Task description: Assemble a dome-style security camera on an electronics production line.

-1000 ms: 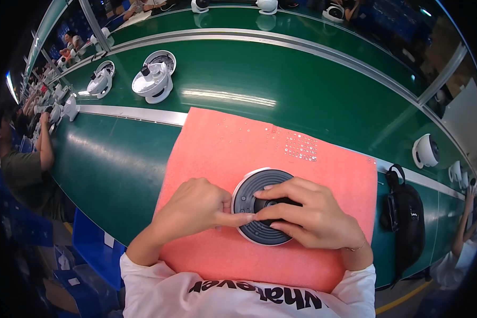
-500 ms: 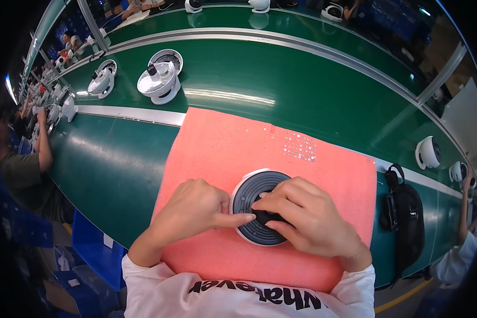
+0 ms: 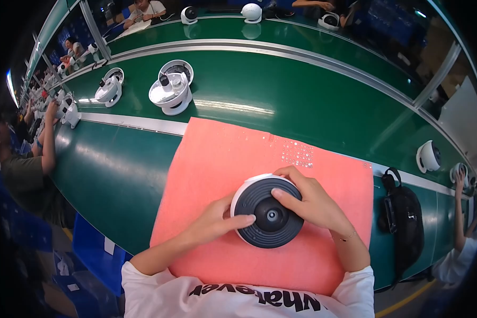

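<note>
A round white unit with a dark grey ringed face (image 3: 254, 237) is over the pink cloth, its face turned up toward me. At its centre sits a black dished hub with a small metal tip. My left hand (image 3: 223, 218) grips the left rim, thumb flat on the rings and the other fingers hidden beneath. My right hand (image 3: 306, 199) is closed round the far right rim, its thumb pressing on the face near the hub. Whether the unit rests on the pink cloth (image 3: 206, 164) or is slightly lifted, I cannot tell.
Small clear studs (image 3: 297, 153) lie in rows on the cloth's far part. A black bag (image 3: 405, 220) lies to the right. Beyond, opened white units (image 3: 170, 94) stand on the green belt (image 3: 302, 100), with another white unit (image 3: 428, 157) at right. Co-workers sit on both sides.
My right hand has moved off the hub to the far right rim, uncovering the centre. The unit now looks larger and tipped more toward me. White units on the belt appear shifted right.
</note>
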Available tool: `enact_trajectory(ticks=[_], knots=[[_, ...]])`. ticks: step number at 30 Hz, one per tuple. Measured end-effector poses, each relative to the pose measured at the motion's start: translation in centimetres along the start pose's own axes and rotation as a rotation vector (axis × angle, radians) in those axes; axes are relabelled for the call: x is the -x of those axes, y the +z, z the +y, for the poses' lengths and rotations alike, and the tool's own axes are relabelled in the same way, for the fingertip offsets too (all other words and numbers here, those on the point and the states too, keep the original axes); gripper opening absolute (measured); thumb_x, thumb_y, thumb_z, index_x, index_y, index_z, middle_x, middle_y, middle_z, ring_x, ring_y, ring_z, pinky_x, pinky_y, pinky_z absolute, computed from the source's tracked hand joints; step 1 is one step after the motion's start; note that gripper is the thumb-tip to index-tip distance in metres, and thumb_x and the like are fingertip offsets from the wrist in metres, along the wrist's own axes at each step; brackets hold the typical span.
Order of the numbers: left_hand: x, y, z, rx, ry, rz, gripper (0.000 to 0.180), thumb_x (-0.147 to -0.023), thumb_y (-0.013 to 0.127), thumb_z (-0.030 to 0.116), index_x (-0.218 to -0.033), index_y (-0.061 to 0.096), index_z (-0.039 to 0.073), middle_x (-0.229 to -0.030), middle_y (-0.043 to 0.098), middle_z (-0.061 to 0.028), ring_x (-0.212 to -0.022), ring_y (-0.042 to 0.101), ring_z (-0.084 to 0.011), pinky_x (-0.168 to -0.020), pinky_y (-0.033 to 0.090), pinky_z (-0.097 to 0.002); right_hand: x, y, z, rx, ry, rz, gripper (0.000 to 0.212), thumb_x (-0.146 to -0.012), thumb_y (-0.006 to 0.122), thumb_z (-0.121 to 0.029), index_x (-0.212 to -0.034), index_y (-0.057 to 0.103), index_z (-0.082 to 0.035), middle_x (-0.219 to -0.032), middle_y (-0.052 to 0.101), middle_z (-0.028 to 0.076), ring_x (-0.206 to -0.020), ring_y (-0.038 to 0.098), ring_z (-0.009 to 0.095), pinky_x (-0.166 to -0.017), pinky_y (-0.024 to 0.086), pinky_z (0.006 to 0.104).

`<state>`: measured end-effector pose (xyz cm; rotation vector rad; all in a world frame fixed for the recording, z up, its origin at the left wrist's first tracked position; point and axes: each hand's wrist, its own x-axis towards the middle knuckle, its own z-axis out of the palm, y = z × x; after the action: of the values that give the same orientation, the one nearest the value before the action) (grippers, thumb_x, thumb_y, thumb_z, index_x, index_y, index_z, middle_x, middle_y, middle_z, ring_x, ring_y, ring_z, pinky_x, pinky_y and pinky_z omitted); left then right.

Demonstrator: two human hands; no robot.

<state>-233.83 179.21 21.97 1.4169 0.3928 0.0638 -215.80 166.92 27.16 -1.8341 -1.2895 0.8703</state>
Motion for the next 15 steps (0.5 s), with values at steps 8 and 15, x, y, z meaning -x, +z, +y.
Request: enact_trajectory(ticks=[8,15], knots=[[0.7,-0.4,4.7,-0.493,0.512,0.198,0.087,-0.061,0.076,0.021,-0.132,0.033,-0.006,-0.111,0.057,-0.0216,-0.101,0.059,-0.0295,-0.084,0.051,-0.0378,-1.2,0.2,-2.5,-0.165,-0.267,0.175,0.087,-0.051,0.083,-0.028,-0.119,0.033,-0.007,-0.103,0.060,0.014,-0.102,0.056,0.021,-0.088,0.041,0.0326],[-1.8,-2.8,6.3,-0.465,0.591,0.178,0.090,-0.059,0.077,0.022,-0.133,0.034,-0.005,-0.113,0.057,-0.0198,-0.103,0.058,-0.0272,-0.080,0.053,-0.0371,-3.1,0.3,-2.1,-0.312,-0.406,0.345,0.092,-0.058,0.082,-0.029,-0.127,0.026,-0.007,-0.107,0.059,0.019,-0.107,0.054,0.027,-0.090,0.042,0.0368]])
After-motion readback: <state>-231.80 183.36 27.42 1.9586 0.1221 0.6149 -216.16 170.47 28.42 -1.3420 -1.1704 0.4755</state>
